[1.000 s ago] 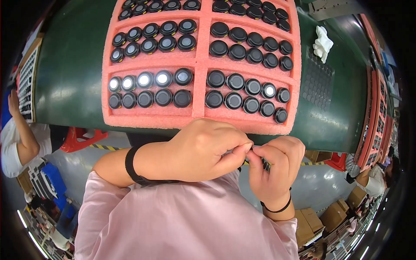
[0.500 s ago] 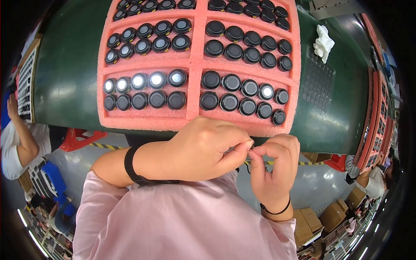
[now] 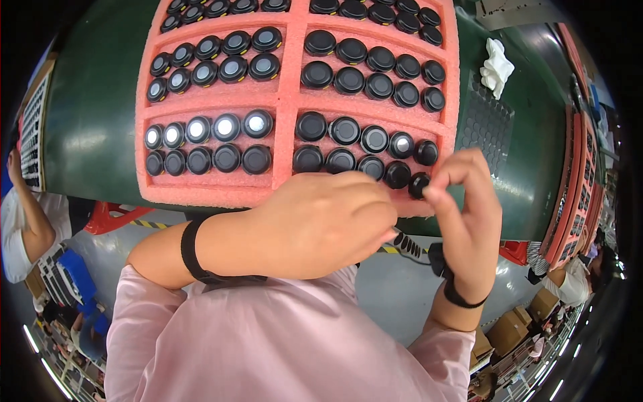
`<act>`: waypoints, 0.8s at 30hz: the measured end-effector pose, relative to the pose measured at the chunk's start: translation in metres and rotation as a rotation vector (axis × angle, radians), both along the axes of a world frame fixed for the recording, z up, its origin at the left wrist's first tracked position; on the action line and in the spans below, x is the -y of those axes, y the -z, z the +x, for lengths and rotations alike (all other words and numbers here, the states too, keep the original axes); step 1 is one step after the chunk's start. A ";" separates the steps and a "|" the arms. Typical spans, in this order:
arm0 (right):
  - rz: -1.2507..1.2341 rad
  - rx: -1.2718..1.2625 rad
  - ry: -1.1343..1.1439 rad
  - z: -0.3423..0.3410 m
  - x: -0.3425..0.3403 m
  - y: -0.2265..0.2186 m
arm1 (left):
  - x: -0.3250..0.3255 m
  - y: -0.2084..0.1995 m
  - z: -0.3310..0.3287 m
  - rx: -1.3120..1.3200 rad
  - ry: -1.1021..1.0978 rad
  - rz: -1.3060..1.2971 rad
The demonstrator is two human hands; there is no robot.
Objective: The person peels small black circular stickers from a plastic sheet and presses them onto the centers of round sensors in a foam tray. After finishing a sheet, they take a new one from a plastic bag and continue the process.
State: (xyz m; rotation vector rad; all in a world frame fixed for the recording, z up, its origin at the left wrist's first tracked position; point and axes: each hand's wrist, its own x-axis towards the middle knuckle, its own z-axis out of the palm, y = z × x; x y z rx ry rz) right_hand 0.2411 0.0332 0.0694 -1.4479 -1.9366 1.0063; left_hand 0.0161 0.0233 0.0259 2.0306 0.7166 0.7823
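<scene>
A pink foam tray (image 3: pixel 287 110) holds rows of black round cap-like pieces (image 3: pixel 349 80). Several at the left have pale or shiny tops; most at the right have dark tops. My left hand (image 3: pixel 328 218) is closed in front of the tray, its fingers curled under; anything inside them is hidden. Beyond the tray's near right corner is my right hand (image 3: pixel 469 201), slightly blurred. Its thumb and index finger come together beside the corner black piece (image 3: pixel 419 185). I cannot make out anything between these fingertips.
The tray lies on a green table (image 3: pixel 94 134). At the right are a clear sheet with round discs (image 3: pixel 489 120) and a crumpled white cloth (image 3: pixel 496 69). A black ridged cable end (image 3: pixel 407 244) hangs below the table edge. Another person's arm (image 3: pixel 30 201) is at far left.
My hands have parted from their pinch together. The right moved right and forward to the tray's corner; the left stayed nearby, its fingers curling under. The tray appears slightly further left in view.
</scene>
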 end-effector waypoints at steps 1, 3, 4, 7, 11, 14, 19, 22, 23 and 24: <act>-0.003 0.001 0.000 0.000 -0.008 0.003 | -0.001 0.001 0.002 0.001 0.000 -0.003; -0.114 -0.027 0.033 -0.001 -0.023 0.010 | -0.005 0.004 0.004 -0.132 0.018 0.228; -0.172 -0.042 0.048 -0.001 -0.028 0.013 | -0.006 0.007 0.005 -0.200 0.026 0.342; -0.215 -0.010 0.056 -0.005 -0.036 0.016 | -0.002 0.021 0.013 -0.196 -0.070 0.447; -0.203 0.063 0.060 -0.006 -0.037 0.020 | -0.003 0.026 0.016 -0.198 -0.117 0.492; -0.155 0.100 0.047 -0.006 -0.037 0.023 | -0.005 0.024 0.016 -0.216 -0.107 0.481; -0.109 0.157 0.003 -0.006 -0.037 0.025 | -0.004 0.027 0.016 -0.215 -0.103 0.464; -0.105 0.181 -0.012 -0.005 -0.037 0.026 | -0.004 0.028 0.017 -0.199 -0.114 0.467; -0.091 0.185 -0.019 -0.004 -0.037 0.027 | -0.004 0.028 0.017 -0.199 -0.117 0.471; -0.077 0.188 -0.026 -0.004 -0.037 0.028 | -0.004 0.028 0.017 -0.199 -0.120 0.476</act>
